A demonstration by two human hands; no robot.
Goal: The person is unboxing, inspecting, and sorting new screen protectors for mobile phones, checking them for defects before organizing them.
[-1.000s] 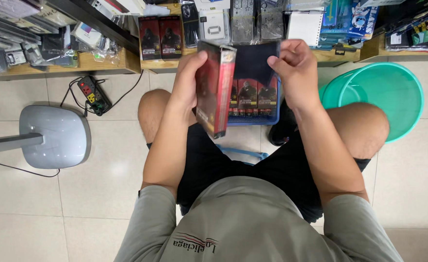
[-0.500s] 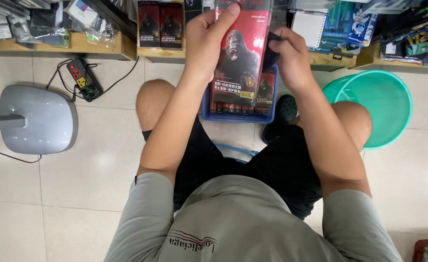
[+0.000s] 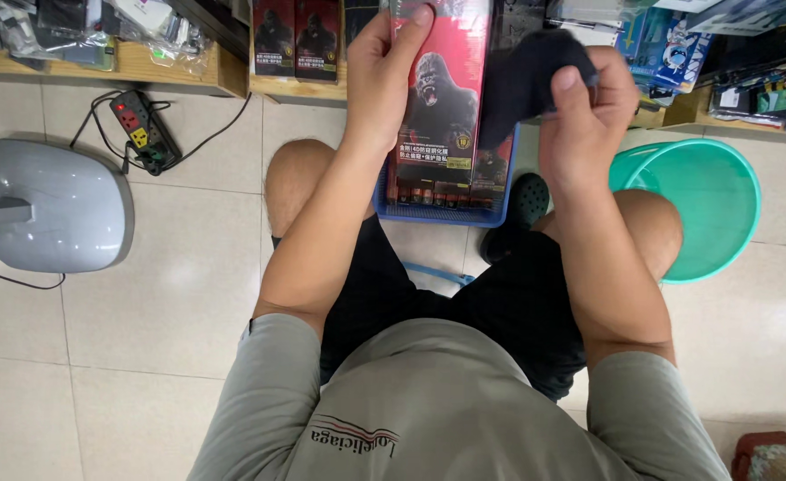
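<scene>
My left hand (image 3: pixel 384 76) grips a tall red and black box (image 3: pixel 442 98) with a gorilla picture, held upright with its front facing me. My right hand (image 3: pixel 584 116) is closed on a dark cloth (image 3: pixel 522 76) that rests against the box's right edge. Both hands are raised over a blue basket (image 3: pixel 437 216) holding more boxes of the same kind, which sits on the floor between my knees.
A wooden shelf (image 3: pixel 170 67) with packaged goods runs along the top, with two similar boxes (image 3: pixel 295 36) standing on it. A teal plastic basin (image 3: pixel 700 200) sits at right, a grey fan base (image 3: pixel 54 205) and a power strip (image 3: pixel 143 129) at left.
The box was edge-on a second ago and has turned so that its front faces me. My right hand has shifted the dark cloth along the box's right side.
</scene>
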